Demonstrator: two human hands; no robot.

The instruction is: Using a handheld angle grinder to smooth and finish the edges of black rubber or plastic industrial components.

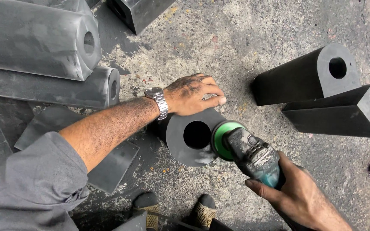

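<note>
Left hand [193, 95] presses flat, fingers spread, atop black rubber block [180, 143]; looks heavy, stiff, probably dusty-slick. Right hand [298, 194] clamped round angle grinder [247, 152] body.

Left hand [193, 95] steadies rubber block [183, 147]; right hand [298, 196] holds grinder [247, 149].

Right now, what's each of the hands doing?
Left hand: open, resting flat on top of the black rubber block.
Right hand: closed around the grinder, its green disc at the block's end face.
</note>
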